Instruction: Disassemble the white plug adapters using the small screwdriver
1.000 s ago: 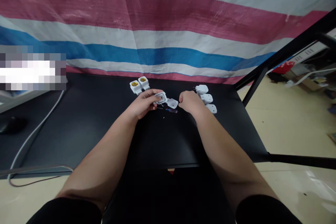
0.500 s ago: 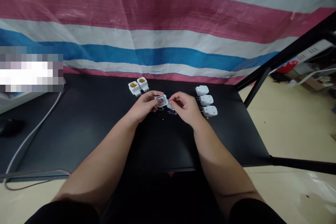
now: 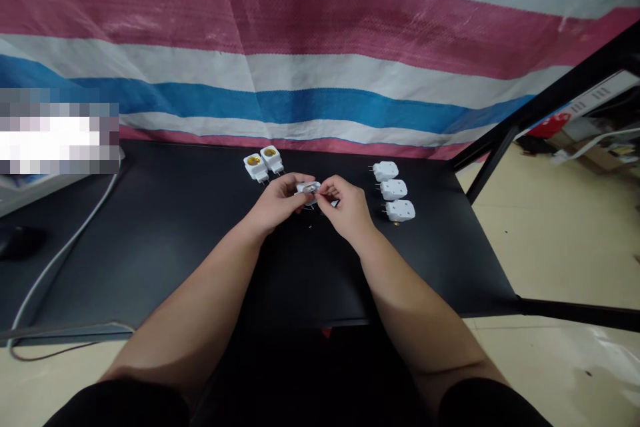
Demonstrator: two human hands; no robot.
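Note:
My left hand (image 3: 278,204) grips a white plug housing (image 3: 311,187) between thumb and fingers, its open side facing up and its pins pointing down toward me. At its right edge, my right hand (image 3: 346,207) has thumb and index finger pinched together over the opening. What the pinch holds, if anything, is too small and hidden to name. A white piece (image 3: 335,203) shows partly under the right fingers. Two white plug adapters with round gold sockets (image 3: 256,167) sit just beyond my left hand. To the right of my right hand, three white plugs (image 3: 393,189) lie in a column, pins leftward.
The black table (image 3: 165,240) ends on the right at a black metal frame (image 3: 493,153). A striped plastic sheet (image 3: 300,20) hangs behind it. At left are a grey cable (image 3: 60,255) and a black mouse (image 3: 20,242). A small brass piece (image 3: 396,223) lies below the plugs.
My right hand has moved slightly left, and its pinched fingertips have come over the opening of the housing. The left hand keeps its grip, almost in place.

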